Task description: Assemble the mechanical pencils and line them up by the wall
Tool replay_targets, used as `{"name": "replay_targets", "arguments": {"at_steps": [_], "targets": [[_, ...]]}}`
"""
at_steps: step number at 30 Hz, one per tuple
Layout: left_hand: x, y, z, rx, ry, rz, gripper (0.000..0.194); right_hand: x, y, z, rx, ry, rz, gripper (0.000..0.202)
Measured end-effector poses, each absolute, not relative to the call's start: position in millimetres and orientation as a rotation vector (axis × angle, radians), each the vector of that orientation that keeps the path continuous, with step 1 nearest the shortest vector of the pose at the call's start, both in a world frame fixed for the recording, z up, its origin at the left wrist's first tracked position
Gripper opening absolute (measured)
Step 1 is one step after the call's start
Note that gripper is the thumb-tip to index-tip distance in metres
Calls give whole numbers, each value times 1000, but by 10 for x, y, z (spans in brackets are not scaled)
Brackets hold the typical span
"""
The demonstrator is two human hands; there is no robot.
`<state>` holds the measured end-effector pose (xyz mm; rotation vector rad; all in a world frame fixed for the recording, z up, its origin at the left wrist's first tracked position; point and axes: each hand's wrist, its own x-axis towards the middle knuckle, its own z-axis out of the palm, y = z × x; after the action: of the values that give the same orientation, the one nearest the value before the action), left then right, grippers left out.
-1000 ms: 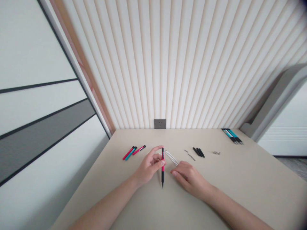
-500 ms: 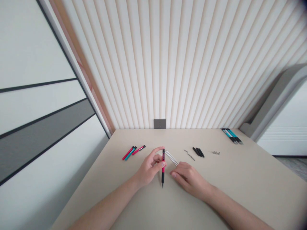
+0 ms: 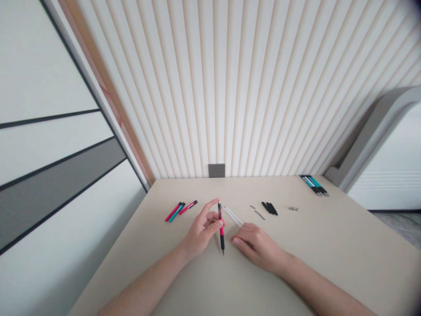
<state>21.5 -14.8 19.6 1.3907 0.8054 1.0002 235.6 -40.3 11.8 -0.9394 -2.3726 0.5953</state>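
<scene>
My left hand is closed around a pink and black ballpoint pen, its point downward just over the table. The index fingertip rests on the pen's top end, while the thumb and other fingers grip the barrel. My right hand lies on the table with its fingers curled in; nothing shows in it, though the palm side is hidden. White ink refills lie just beyond it, their near ends meeting or passing behind its fingers. Small springs and black rubber grips are farther right.
Pink and teal pen barrels lie at the left of the table. Small metal tips are to the right, and several teal and white pens lie at the back right. A wall socket is behind the table.
The pen leans more, its top now farther left. My index finger still touches the top end. My right hand stays resting in place; the view has shifted slightly.
</scene>
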Motion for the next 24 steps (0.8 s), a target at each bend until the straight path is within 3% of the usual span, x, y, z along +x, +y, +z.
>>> {"name": "replay_targets", "arguments": {"at_steps": [4, 14, 24], "targets": [[235, -166, 183, 1409, 813, 1005, 65, 2351, -422, 142, -932, -2338, 626, 32], [279, -169, 243, 1441, 901, 1085, 49, 2219, -513, 169, -965, -2273, 738, 26], [327, -227, 210, 1482, 851, 1054, 54, 2156, -518, 105, -1052, -2194, 788, 21]]}}
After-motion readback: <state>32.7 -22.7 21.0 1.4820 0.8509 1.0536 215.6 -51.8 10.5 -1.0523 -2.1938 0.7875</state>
